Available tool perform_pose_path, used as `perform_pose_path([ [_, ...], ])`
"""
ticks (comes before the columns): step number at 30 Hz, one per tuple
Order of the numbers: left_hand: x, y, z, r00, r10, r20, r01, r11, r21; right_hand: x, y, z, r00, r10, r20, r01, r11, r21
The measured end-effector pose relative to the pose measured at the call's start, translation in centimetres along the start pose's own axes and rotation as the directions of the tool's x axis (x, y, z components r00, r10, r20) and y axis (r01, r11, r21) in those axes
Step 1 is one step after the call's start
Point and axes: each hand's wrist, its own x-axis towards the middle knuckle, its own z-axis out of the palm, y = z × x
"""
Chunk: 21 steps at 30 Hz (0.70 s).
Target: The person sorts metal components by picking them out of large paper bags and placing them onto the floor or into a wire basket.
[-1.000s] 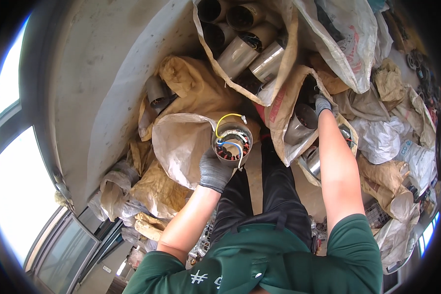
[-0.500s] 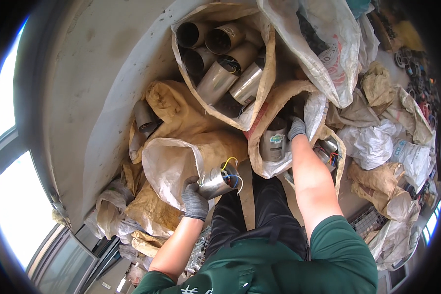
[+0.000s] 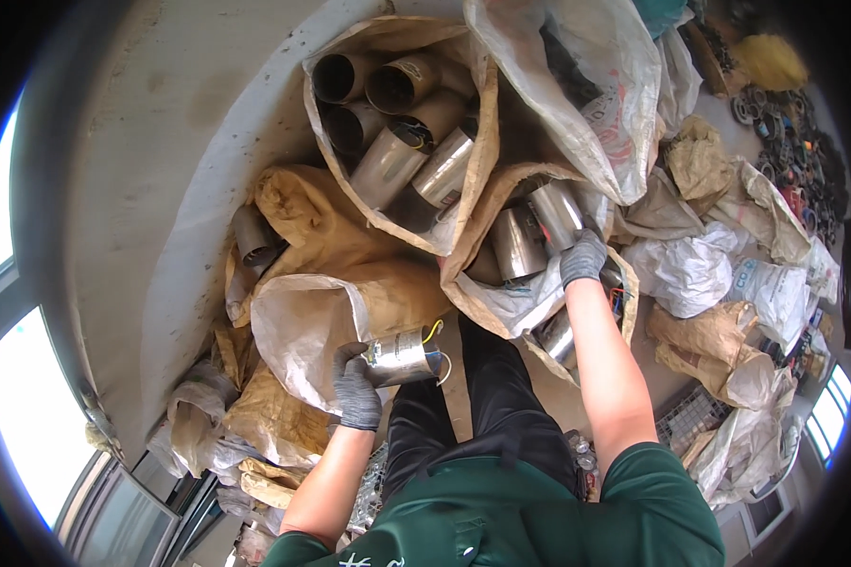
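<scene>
My left hand [image 3: 356, 386], in a grey knit glove, is closed around a shiny metal cylinder [image 3: 397, 357] with a printed side. Yellow, blue and white wires [image 3: 434, 333] stick out of its right end. At the mouth of an open woven sack [image 3: 463, 274], my gloved right hand [image 3: 583, 258] grips the lower end of another metal cylinder [image 3: 557, 215], which leans at a slant. Beside it in the same sack stands a metal cylinder [image 3: 519, 243]. My right fingertips are partly hidden behind the cylinder.
A larger sack [image 3: 487, 142] full of metal cylinders stands behind. Near my right forearm, a smaller sack [image 3: 631, 300] holds cylinders with coloured wires. An open pale sack [image 3: 307, 326] lies at the left, and crumpled sacks [image 3: 686, 269] pile up at the right. A wall [image 3: 189, 142] bounds the left.
My right hand has risen from deep inside the sack, bringing a cylinder up toward its mouth. My left hand has turned its cylinder slightly. The whole view has shifted a little.
</scene>
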Motion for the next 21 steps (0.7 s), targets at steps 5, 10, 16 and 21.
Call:
perform_pose_path([
  [5,-1.9,2.0,0.7,0.992,0.099,0.081,-0.111,0.98,0.163,-14.7,-4.0,-1.6,0.912,0.264,0.314,-0.36,0.882,0.303],
  [10,-3.3,1.9,0.3,0.917,0.283,0.281,-0.361,0.888,0.285,-20.7,-2.8,-3.4,0.771,0.323,0.549,-0.486,0.856,0.179],
  [16,-7.0,3.0,0.2,0.871,0.325,0.369,-0.437,0.856,0.277,-24.3,0.6,-3.1,0.662,0.383,0.644,-0.487,0.873,-0.019],
  [21,-9.5,1.8,-2.3,0.851,0.415,0.323,-0.499,0.831,0.246,-29.1,2.2,-3.1,0.628,0.456,0.631,-0.403,0.884,-0.237],
])
